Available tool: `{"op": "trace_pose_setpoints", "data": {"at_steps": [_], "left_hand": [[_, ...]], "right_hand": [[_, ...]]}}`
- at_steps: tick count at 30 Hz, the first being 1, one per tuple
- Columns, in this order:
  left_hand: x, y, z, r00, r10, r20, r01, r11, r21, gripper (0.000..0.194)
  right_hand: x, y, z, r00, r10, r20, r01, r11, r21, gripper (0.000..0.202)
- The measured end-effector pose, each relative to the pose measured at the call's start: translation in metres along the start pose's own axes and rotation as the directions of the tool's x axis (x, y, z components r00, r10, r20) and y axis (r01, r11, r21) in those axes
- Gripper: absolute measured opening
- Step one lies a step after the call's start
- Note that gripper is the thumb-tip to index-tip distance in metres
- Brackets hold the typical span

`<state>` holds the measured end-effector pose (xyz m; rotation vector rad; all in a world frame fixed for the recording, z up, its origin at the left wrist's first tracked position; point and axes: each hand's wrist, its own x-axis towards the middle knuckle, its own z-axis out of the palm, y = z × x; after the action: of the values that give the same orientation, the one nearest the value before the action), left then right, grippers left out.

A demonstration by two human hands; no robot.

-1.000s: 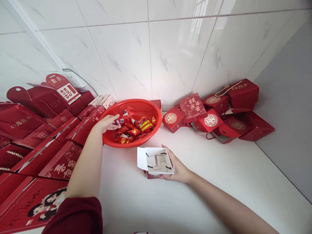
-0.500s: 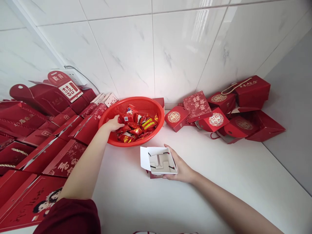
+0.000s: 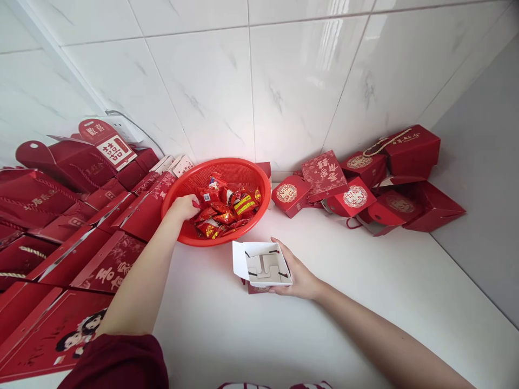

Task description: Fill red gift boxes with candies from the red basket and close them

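A red plastic basket (image 3: 259,201) stands near the wall with several red and gold wrapped candies (image 3: 221,213) inside. At its left side my left hand (image 3: 185,208) is closed, with a bit of a red wrapped candy (image 3: 196,204) showing at its fingertips. My right hand (image 3: 298,275) grips the right side of a small box (image 3: 270,265), which is open at the top. White inside, the box has dark cord ends at its walls, nothing in it, and a flap folded out to the left.
Rows of red gift bags and boxes (image 3: 109,265) fill the left side. Several red boxes (image 3: 324,175) lie against the wall at the right back. A white socket strip (image 3: 125,129) with a cable is behind the left pile. The white table (image 3: 324,335) extends in front.
My left hand has closed its fingers and now pinches a red candy at the basket's left side. The view has shifted slightly; my right hand still grips the box.
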<state>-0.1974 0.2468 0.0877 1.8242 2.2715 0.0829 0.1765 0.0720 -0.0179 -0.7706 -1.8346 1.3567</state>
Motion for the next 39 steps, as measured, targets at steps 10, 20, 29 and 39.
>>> {"op": "trace_pose_setpoints", "data": {"at_steps": [10, 20, 29, 39], "left_hand": [[-0.015, 0.015, -0.023, 0.968, 0.046, -0.247, -0.064, 0.996, -0.065, 0.023], [-0.067, 0.056, -0.040, 0.952, 0.206, -0.228, -0.293, 0.832, -0.470, 0.034], [-0.188, 0.131, -0.014, 0.718, 0.685, 0.123, -0.516, 0.643, -0.566, 0.025], [-0.218, 0.129, 0.033, 0.641, 0.746, 0.180, -0.739, 0.663, -0.116, 0.034]], "right_hand": [[-0.001, 0.003, 0.001, 0.999, -0.028, -0.023, 0.027, 0.999, -0.039, 0.118], [0.002, 0.000, 0.001, 0.994, -0.104, -0.032, 0.103, 0.995, -0.015, 0.114], [0.003, 0.001, 0.000, 0.995, -0.095, -0.022, 0.093, 0.992, -0.088, 0.116], [0.001, 0.002, -0.001, 0.997, -0.078, -0.017, 0.074, 0.982, -0.174, 0.126]]}}
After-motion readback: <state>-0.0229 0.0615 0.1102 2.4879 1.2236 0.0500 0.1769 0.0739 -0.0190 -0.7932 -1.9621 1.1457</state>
